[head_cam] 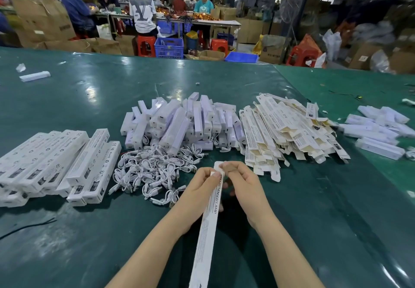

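A long narrow white box point(207, 229) printed "SMART SENSOR LAMP" runs from the bottom of the view up to both my hands over the green table point(314, 209). My left hand point(198, 187) grips the box's far end from the left, thumb on its top face. My right hand point(241, 185) pinches the end flap of the same box from the right. Beyond my hands lie a heap of white cables point(155, 171), a pile of white lamp bars point(179, 121) and a stack of flat unfolded cartons point(285, 130).
Closed white boxes point(58, 164) are stacked at the left. More white lamps point(379, 128) lie at the right edge. One loose white box point(34, 76) sits far left. A black wire point(27, 226) lies on the near left. Behind the table, people sit among cardboard boxes, red stools and blue crates.
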`<act>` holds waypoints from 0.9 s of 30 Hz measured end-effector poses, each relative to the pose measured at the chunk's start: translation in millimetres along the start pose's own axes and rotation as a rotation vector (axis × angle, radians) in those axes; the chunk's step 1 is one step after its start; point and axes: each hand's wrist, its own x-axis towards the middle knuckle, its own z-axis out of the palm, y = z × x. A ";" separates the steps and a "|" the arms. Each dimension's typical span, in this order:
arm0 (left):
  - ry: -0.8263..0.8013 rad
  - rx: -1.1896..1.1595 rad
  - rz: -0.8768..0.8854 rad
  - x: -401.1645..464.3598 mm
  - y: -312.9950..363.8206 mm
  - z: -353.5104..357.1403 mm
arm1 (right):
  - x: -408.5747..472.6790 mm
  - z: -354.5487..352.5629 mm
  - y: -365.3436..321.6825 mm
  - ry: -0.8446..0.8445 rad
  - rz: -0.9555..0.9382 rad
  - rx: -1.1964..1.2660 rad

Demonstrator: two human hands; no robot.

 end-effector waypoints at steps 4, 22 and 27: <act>0.072 -0.102 -0.045 2.5 -3.1 -0.3 | -2.1 2.2 4.2 -0.087 -0.015 -0.212; -0.051 -0.100 0.030 4.8 -9.7 -4.3 | -0.9 -0.6 -5.4 -0.008 0.099 -0.031; -0.083 -0.048 0.048 4.9 -12.1 -4.6 | 0.1 -4.3 -4.0 0.004 0.159 -0.014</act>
